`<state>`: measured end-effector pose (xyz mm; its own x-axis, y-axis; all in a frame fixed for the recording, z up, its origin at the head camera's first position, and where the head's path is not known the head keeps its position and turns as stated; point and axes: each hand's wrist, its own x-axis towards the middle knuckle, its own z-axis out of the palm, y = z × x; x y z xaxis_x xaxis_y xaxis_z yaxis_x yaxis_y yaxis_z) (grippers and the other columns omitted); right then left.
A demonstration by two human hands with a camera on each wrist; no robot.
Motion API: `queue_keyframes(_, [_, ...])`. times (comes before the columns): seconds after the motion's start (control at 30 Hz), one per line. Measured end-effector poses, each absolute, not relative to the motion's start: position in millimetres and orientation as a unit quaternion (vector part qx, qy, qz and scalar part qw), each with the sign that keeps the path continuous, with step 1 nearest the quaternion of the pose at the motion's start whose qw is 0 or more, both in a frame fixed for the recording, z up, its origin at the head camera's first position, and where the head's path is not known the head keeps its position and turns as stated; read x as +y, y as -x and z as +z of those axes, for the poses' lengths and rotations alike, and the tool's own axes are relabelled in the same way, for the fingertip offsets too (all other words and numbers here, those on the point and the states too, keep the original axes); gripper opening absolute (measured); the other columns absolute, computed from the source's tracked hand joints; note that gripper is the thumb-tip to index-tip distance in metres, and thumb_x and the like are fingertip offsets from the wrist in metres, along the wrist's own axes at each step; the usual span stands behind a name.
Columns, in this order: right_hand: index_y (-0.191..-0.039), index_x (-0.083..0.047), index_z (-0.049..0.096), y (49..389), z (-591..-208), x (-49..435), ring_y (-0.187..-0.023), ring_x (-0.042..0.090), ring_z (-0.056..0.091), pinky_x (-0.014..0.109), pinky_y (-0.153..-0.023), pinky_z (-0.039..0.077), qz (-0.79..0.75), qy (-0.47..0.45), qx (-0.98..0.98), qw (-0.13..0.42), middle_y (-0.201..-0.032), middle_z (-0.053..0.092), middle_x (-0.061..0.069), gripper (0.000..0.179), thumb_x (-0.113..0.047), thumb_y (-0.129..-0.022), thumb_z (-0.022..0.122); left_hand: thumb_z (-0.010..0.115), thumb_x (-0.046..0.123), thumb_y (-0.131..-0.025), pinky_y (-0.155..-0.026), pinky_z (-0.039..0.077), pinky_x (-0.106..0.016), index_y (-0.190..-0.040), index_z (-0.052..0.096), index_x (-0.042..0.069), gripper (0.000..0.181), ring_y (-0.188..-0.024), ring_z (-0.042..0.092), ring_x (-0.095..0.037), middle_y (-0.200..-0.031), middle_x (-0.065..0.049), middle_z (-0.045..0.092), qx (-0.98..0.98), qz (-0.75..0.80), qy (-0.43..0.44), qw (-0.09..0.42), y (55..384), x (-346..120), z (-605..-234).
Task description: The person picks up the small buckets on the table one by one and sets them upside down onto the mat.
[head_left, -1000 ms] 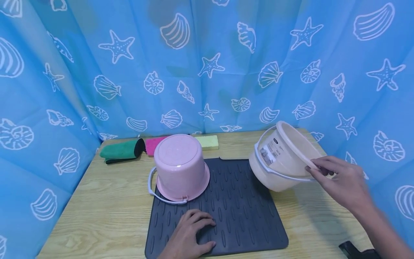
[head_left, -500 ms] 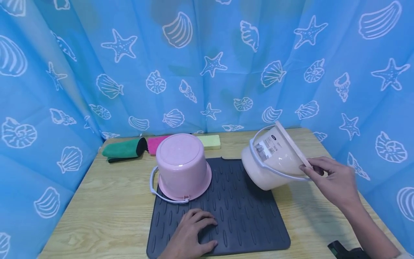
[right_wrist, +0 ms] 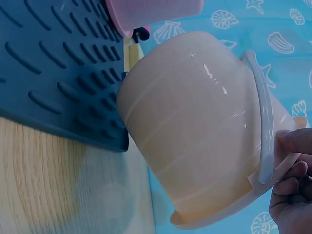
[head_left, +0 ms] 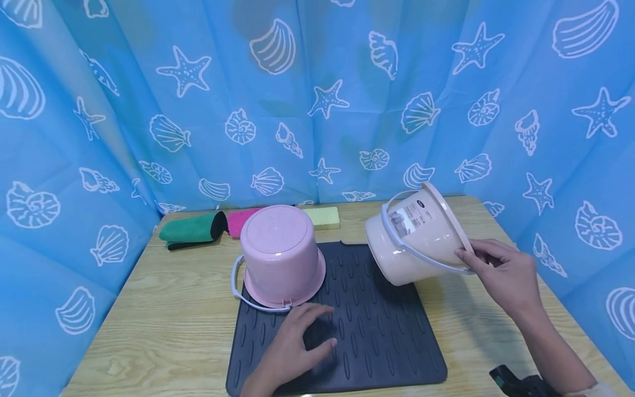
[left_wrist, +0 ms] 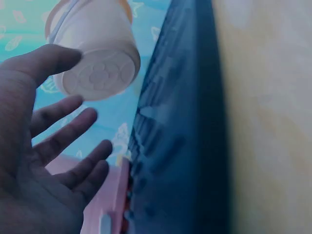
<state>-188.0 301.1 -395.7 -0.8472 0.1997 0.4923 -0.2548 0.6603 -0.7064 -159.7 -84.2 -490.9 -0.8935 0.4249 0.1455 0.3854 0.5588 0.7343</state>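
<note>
A cream bucket [head_left: 431,237] tilts at right of centre, its mouth turned rightward, over the upper right of a dark ribbed mat [head_left: 362,331]. The right hand [head_left: 506,275] pinches its rim, thumb outside and fingers behind. It looks like smooth, stiff plastic, probably light, a little slippery; the rim seems a sound place to hold, whereas the hinged pale blue handle [head_left: 421,257] would likely swing. I can't see inside, so its contents are unknown. The left hand [head_left: 295,347], lower centre over the mat, has thumb and fingers spread apart, holding nothing. Left of centre, a pink bucket [head_left: 280,264] stands upside down on the mat, its inside hidden. Behind it, upper left, lie green cloth [head_left: 190,229] and pink cloth [head_left: 240,220].
</note>
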Motion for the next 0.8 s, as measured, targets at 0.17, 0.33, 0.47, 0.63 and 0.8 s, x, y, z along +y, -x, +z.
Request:
queue_keyframes(0.17, [-0.114, -0.001, 0.075, 189, -397, 301, -0.073, 0.005, 0.063, 0.017, -0.055, 0.051, 0.442, 0.009, -0.862, 0.248, -0.090, 0.069, -0.017, 0.033, -0.024, -0.090, 0.078, 0.071, 0.047, -0.090, -0.105, 0.042, -0.052, -0.141, 0.053, 0.033, 0.055, -0.127, 0.050, -0.015, -0.136, 0.015, 0.052, 0.847, 0.478, -0.231, -0.005, 177, -72, -482])
queue_keyframes(0.33, [-0.115, 0.000, 0.074, 192, -401, 301, -0.075, 0.004, 0.064, 0.015, -0.059, 0.051, 0.465, 0.030, -0.852, 0.239, -0.091, 0.069, -0.017, 0.037, -0.025, -0.089, 0.079, 0.072, 0.047, -0.090, -0.104, 0.043, -0.050, -0.147, 0.045, 0.033, 0.064, -0.126, 0.051, -0.022, -0.138, 0.010, 0.050, 0.814, 0.530, -0.237, -0.026, 195, -57, -476])
queue_keyframes(0.47, [-0.116, 0.000, 0.074, 194, -404, 299, -0.078, 0.004, 0.064, 0.015, -0.061, 0.051, 0.478, 0.045, -0.846, 0.233, -0.093, 0.069, -0.018, 0.039, -0.027, -0.088, 0.079, 0.073, 0.050, -0.087, -0.106, 0.041, -0.051, -0.150, 0.039, 0.037, 0.073, -0.131, 0.047, -0.021, -0.146, 0.011, 0.044, 0.808, 0.539, -0.236, -0.034, 209, -45, -469])
queue_keyframes(0.63, [-0.118, -0.001, 0.073, 198, -406, 298, -0.081, 0.003, 0.065, 0.014, -0.063, 0.049, 0.495, 0.059, -0.837, 0.224, -0.093, 0.070, -0.018, 0.040, -0.029, -0.088, 0.079, 0.076, 0.050, -0.084, -0.111, 0.036, -0.048, -0.155, 0.031, 0.036, 0.086, -0.139, 0.039, -0.016, -0.154, 0.013, 0.034, 0.805, 0.546, -0.229, -0.041, 228, -33, -457])
queue_keyframes(0.8, [-0.118, 0.001, 0.073, 204, -407, 295, -0.086, 0.002, 0.066, 0.013, -0.070, 0.051, 0.541, 0.064, -0.809, 0.219, -0.093, 0.071, -0.018, 0.038, -0.022, -0.088, 0.079, 0.079, 0.052, -0.080, -0.112, 0.032, -0.056, -0.157, 0.022, 0.042, 0.096, -0.145, 0.028, -0.017, -0.159, 0.013, 0.024, 0.796, 0.564, -0.217, -0.041, 251, -24, -443])
